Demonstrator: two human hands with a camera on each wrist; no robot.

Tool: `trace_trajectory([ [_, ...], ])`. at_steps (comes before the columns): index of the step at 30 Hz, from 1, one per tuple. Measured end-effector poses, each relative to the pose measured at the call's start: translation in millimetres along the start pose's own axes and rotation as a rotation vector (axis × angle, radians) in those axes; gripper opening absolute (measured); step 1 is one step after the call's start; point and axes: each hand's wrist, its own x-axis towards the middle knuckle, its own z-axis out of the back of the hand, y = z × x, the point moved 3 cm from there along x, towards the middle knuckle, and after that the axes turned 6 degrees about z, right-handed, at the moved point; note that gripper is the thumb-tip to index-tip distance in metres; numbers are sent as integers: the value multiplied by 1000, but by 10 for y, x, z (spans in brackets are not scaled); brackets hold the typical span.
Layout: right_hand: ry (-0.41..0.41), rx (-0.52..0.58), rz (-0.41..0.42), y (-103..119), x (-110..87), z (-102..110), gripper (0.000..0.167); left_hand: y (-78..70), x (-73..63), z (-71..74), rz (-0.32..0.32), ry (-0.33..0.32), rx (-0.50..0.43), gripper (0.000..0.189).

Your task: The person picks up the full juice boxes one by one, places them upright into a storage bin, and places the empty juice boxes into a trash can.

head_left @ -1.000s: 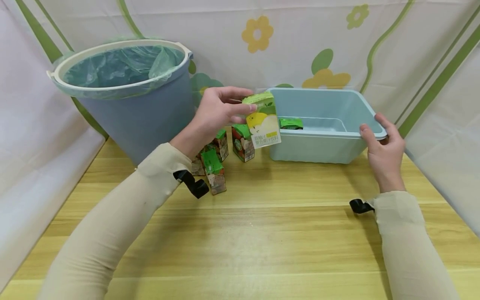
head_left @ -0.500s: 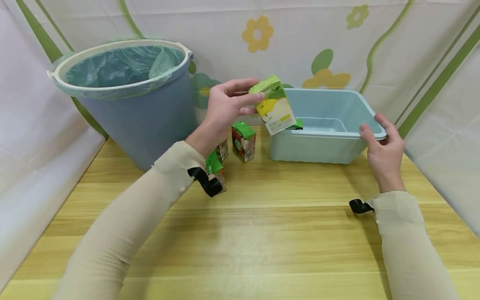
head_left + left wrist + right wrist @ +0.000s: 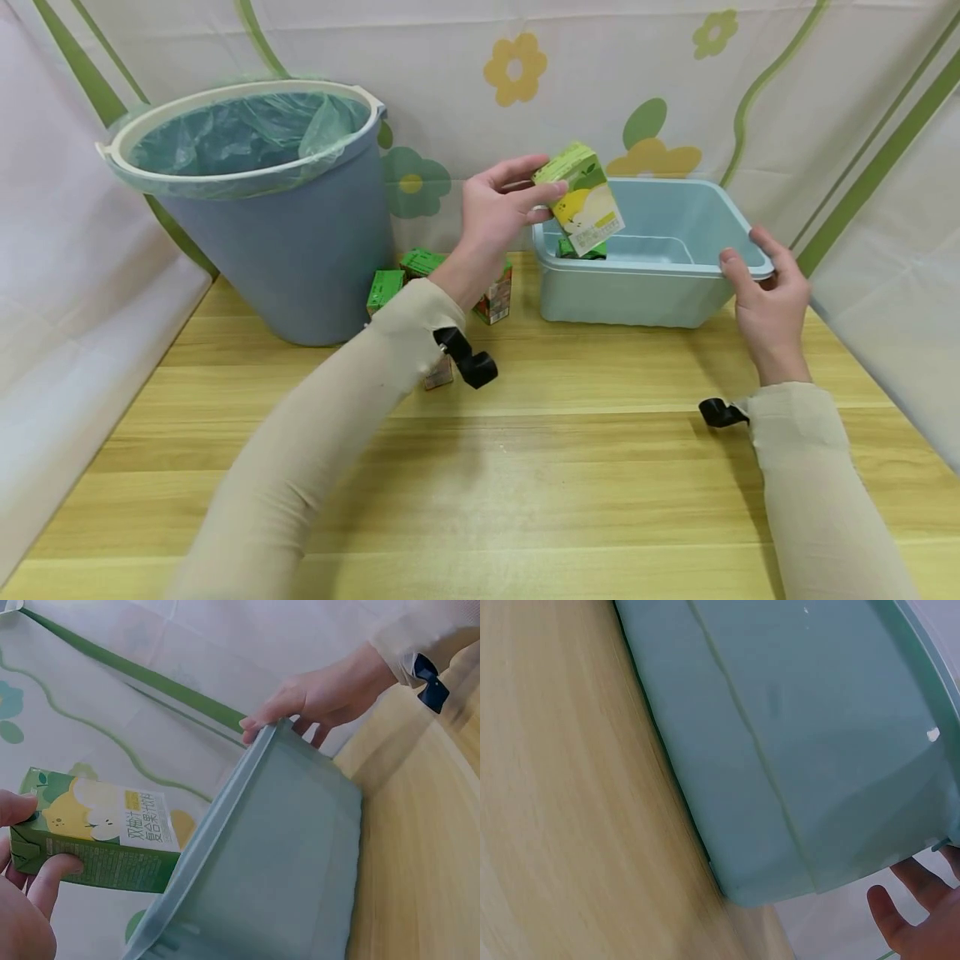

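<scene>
My left hand (image 3: 498, 204) pinches a green and yellow juice box (image 3: 588, 204) between thumb and fingers. Tilted, the box overlaps the left end of a light blue plastic basin (image 3: 622, 296). In the left wrist view the fingers grip one end of the juice box (image 3: 105, 832), and its printed front faces up. My right hand (image 3: 772, 300) holds the basin's right rim, thumb on the near side. The right wrist view shows the basin's wall (image 3: 742, 772) with those fingers at its corner. Inside the basin lies another green-topped box (image 3: 592, 251), partly hidden.
Several green-topped juice boxes stand on the wooden table (image 3: 517, 483), partly behind my left forearm; one box (image 3: 497, 297) shows beside the wrist. A blue trash bin (image 3: 292, 250) with a green liner stands at the back left. A flower-printed curtain (image 3: 457, 75) hangs behind.
My left hand has carried the juice box rightward and up from the basin's left side to over its left end, tilting it more. The right hand and basin have stayed put.
</scene>
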Motion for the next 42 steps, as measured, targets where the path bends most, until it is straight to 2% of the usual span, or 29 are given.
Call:
trace_trajectory([
  [8,7,-20,5,-2,-3,-19,61,189,86,-175,27,-10,-32,35],
  [18,1,75,-39,8,-26,39,63,392,181,-400,45,32,0,37],
  [24,-2,59,-39,17,-26,33,63,452,246,-479,36,41,35,40],
  [30,2,51,-32,23,-21,8,62,465,307,-551,54,35,62,38],
  [37,-1,68,-34,17,-11,-1,63,487,397,-621,77,30,177,36],
  [42,5,33,-32,24,-3,6,62,510,449,-675,97,44,333,38],
])
